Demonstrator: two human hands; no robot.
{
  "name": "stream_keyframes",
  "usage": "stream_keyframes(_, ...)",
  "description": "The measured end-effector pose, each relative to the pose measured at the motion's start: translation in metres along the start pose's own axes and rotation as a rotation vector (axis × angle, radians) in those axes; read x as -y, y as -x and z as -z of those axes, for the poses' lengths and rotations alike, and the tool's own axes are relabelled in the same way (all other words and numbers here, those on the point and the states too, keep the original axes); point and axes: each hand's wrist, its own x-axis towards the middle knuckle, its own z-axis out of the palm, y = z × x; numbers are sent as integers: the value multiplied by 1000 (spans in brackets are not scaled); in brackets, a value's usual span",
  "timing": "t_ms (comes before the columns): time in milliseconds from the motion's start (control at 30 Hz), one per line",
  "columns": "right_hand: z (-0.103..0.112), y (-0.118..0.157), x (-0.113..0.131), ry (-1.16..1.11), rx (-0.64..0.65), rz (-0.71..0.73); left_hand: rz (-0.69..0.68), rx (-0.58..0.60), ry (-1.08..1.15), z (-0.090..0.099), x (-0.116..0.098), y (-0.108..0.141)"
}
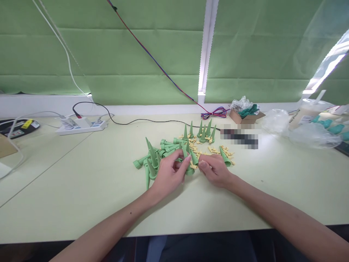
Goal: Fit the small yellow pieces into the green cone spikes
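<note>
My left hand [170, 173] is closed, thumb and fingers pinching a green plastic spike [194, 158] with a hollow, open end facing right. A small yellow plastic piece [193, 166] shows right by the thumb; whether it is fixed to a spike I cannot tell. Just to the right, my right hand [215, 170] is curled with its fingertips together, and whatever it grips is hidden. To the left of my left hand lies a pile of green spikes [152, 156], some upright and some on their sides. Small yellow pieces [212, 150] are scattered behind both hands.
Several green spikes [202, 134] stand upright farther back, yellow pieces at their bases. One more green cone [225, 157] leans beyond my right hand. A power strip [81, 125] sits at back left. A cardboard box [247, 117], a drink cup [305, 114] and plastic bags are at back right.
</note>
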Motion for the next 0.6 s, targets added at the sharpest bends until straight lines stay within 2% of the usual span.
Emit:
stream_keyframes(133,8,-4,-3,45,-62,-87,-97,16,-200,-1,4,0)
stream_keyframes(333,17,-13,-16,173,-103,-298,-212,74,-454,-3,12,0)
stream_keyframes(467,19,-15,-29,257,-34,-379,-238,101,-484,-3,14,0)
stream_keyframes(600,18,-13,-40,311,88,-361,-226,96,-480,-3,15,0)
